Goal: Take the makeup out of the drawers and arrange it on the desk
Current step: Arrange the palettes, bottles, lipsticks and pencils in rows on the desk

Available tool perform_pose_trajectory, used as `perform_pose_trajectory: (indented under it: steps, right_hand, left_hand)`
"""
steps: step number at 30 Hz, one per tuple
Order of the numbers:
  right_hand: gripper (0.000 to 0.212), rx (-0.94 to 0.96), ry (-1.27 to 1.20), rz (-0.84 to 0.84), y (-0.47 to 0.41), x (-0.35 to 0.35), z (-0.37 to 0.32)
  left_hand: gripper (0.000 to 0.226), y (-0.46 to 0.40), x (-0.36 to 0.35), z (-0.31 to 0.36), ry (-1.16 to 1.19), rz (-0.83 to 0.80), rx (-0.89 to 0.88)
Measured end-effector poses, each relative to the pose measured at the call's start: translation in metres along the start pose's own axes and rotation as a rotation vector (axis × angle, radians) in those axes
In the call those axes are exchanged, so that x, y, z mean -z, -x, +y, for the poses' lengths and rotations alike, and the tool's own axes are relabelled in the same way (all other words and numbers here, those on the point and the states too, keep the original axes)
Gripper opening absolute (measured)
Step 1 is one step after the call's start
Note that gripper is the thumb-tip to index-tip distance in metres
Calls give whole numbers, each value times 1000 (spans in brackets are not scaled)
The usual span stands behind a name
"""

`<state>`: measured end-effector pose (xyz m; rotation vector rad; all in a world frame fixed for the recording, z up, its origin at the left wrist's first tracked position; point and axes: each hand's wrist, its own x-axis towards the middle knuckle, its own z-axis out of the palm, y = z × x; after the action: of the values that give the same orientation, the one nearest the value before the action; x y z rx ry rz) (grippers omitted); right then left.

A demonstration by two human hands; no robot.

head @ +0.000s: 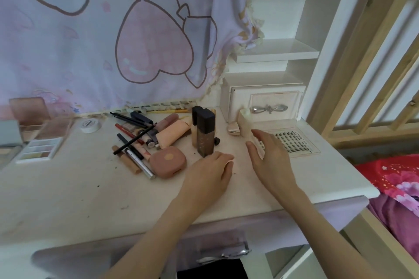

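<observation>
— Can you read anything on the desk?
— Only one word for sure: "XOYO", printed at the edge of the lash tray [292,140], seen upside down.
— The tape roll [90,125]?
— There's dark print on its top, too blurred to read.
— And the tall brown bottle [205,135]?
— Faint pale lettering runs down its front; I can't make it out.

Desk [68,199]: pile of makeup pencils [136,140], pink compact [167,162], upright dark bottle [205,132], lash case [292,140]. Left hand [209,173] beside bottle; right hand [269,156] open.
</observation>
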<state>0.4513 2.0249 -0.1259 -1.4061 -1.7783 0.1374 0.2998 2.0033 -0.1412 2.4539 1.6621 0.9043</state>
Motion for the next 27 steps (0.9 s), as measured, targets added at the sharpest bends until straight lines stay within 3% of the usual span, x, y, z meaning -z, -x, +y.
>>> perform_pose_trajectory:
  steps: [5, 11, 15, 19, 22, 27]
  right_hand:
    - [27, 201, -80, -27, 12, -1, -57]
    - [26, 294, -115, -310, 8, -47, -106]
    - [37, 217, 21, -472, -6, -87, -123]
    - [48, 175, 279, -530, -29, -120, -136]
    - [61, 149, 339, -502, -38, -137, -141]
    - [51, 108, 406, -490, -14, -131, -128]
  left_hand:
    - [18, 39, 49, -32, -29, 148, -79]
    - [17, 76, 90, -105, -137, 215, 197]
    - [29, 95, 104, -156, -224, 169, 383]
    - [44, 103, 101, -187, -317, -14, 545]
    - [47, 104, 95, -195, -339, -59, 569]
    - [47, 106, 94, -201, -337, -18, 568]
